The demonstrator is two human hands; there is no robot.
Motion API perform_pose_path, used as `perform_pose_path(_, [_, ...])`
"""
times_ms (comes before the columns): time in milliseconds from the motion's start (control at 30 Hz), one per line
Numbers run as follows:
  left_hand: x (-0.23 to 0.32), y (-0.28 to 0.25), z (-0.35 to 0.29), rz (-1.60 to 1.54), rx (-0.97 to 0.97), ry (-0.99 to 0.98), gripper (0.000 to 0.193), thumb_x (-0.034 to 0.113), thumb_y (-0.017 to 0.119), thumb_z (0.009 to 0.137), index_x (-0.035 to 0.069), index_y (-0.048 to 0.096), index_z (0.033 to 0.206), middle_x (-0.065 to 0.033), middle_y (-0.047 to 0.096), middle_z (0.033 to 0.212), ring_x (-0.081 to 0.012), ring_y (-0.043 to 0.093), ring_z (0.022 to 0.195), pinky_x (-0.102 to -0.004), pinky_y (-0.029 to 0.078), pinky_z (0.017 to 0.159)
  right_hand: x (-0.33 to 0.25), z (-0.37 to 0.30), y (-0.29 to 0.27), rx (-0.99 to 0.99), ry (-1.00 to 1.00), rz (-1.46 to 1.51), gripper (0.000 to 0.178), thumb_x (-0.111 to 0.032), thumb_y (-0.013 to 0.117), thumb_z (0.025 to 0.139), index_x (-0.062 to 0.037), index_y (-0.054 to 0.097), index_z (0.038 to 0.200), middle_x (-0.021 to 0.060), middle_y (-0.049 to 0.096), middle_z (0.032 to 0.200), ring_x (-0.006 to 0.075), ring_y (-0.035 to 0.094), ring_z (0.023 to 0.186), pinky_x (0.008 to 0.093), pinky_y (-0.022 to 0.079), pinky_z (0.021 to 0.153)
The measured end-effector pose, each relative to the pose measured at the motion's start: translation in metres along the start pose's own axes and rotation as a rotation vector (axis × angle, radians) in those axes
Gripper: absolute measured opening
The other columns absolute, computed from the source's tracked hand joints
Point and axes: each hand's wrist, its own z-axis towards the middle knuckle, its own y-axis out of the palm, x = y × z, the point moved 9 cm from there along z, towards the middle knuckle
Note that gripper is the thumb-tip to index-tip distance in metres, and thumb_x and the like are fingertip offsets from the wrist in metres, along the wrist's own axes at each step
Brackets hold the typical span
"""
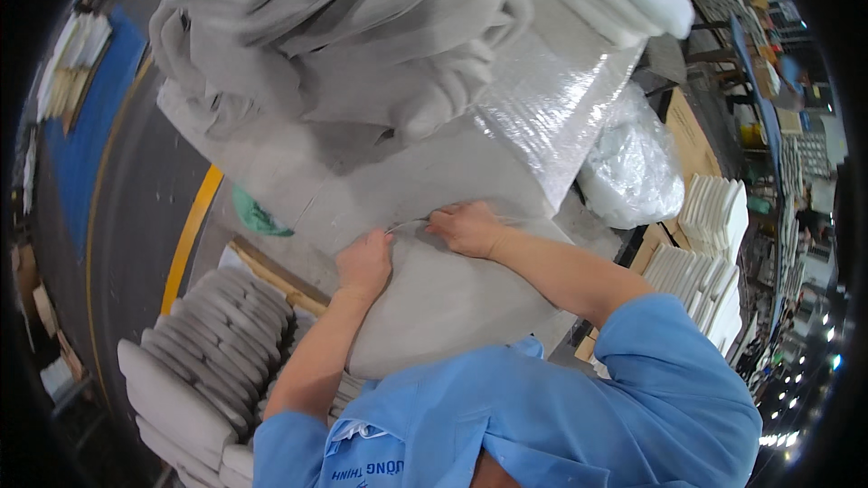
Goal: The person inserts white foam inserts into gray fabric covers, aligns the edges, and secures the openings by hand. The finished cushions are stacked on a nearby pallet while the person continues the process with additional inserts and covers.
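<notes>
A light grey fabric piece [443,303] spreads over the near side of the table, against my front. Its far edge is pinched by my left hand [364,264], fingers closed. A little to the right, my right hand [466,228] is also closed on that edge, its fingers curled under and partly hidden. Between the two hands the edge rises in a thin, pale curved line. Beyond them, a large heap of grey fabric covers [344,45] lies on the grey table surface [398,176].
Shiny clear plastic sheeting [551,108] covers the table's right part, beside a stuffed clear plastic bag [633,167]. Stacked grey padded pieces [212,334] stand at lower left, stacked pale pieces [692,280] at right. A green bundle [258,212] sits by the left table edge.
</notes>
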Motion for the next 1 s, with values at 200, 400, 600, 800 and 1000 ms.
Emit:
perform_pose_path(200, [-0.010,-0.062,0.002,-0.267,0.027,-0.150,0.035,0.038,0.058,0.105,0.007,0.066,0.119,-0.0200,0.070,0.110,-0.0397,0.068,0.103,-0.0516,0.051,0.082,0.031,-0.007,-0.065,0.068,0.189,0.248,0.037,-0.038,0.062,0.103,-0.0077,0.069,0.123,0.0176,0.074,0.106,0.0357,0.072,0.104,0.0469,0.056,0.090])
perform_pose_path(400, [-0.022,-0.114,-0.130,-0.115,-0.355,-0.492,0.076,0.048,0.061,0.101,-0.004,0.041,0.153,-0.0322,0.062,0.134,-0.0469,0.057,0.131,-0.0478,0.046,0.109,0.098,-0.134,-0.150,-0.085,0.571,0.088,0.084,-0.055,0.075,0.090,0.0015,0.053,0.148,0.0277,0.066,0.134,0.0395,0.070,0.116,0.0446,0.055,0.099])
perform_pose_path(600, [-0.006,-0.075,-0.147,-0.500,-0.365,-0.635,0.086,0.049,0.061,0.100,-0.012,0.029,0.153,-0.0397,0.062,0.131,-0.0509,0.062,0.124,-0.0473,0.049,0.106,0.067,-0.181,-0.086,-0.261,0.865,0.419,0.128,-0.061,0.089,0.072,0.0100,0.026,0.158,0.0315,0.059,0.142,0.0406,0.063,0.128,0.0439,0.051,0.107])
perform_pose_path(800, [-0.022,-0.053,-0.140,-0.276,-0.415,-0.788,0.085,0.049,0.056,0.103,-0.020,0.031,0.146,-0.0401,0.068,0.113,-0.0528,0.066,0.115,-0.0511,0.050,0.101,0.103,-0.162,-0.056,-0.232,0.981,0.386,0.109,-0.055,0.086,0.080,0.0132,0.038,0.149,0.0320,0.062,0.137,0.0414,0.064,0.125,0.0433,0.052,0.105])
perform_pose_path(1000, [-0.045,-0.030,-0.133,-0.258,-0.489,-0.925,0.067,0.048,0.049,0.108,-0.014,0.043,0.133,-0.0416,0.067,0.103,-0.0575,0.065,0.105,-0.0567,0.050,0.094,0.124,-0.136,-0.044,-0.201,0.955,0.445,0.079,-0.054,0.070,0.095,0.0161,0.059,0.129,0.0331,0.070,0.119,0.0401,0.070,0.114,0.0439,0.053,0.100])
